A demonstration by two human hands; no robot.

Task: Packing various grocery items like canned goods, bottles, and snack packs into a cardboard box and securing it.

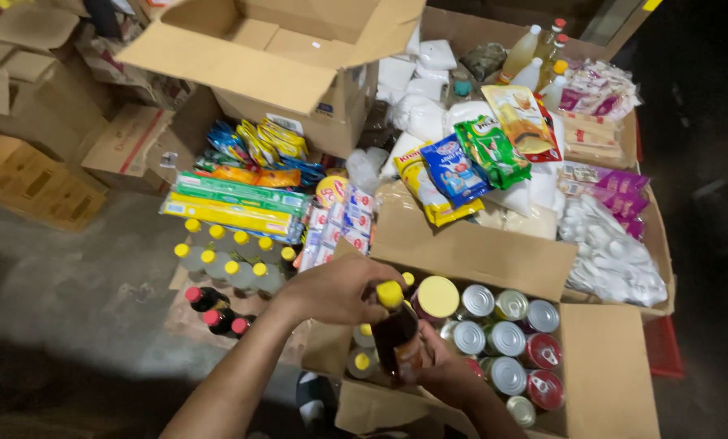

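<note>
while hands grip it, dark bottle (396,337) upright, yellow-capped.

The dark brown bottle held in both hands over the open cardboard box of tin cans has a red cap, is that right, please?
Not quite: the head view shows the dark brown bottle has a yellow cap. The left hand and right hand do hold it over the open cardboard box of tin cans.

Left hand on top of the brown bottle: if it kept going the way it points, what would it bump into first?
Probably the yellow jar lid just past the left hand and the bottle, then the cans; depth is hard to judge.
</note>
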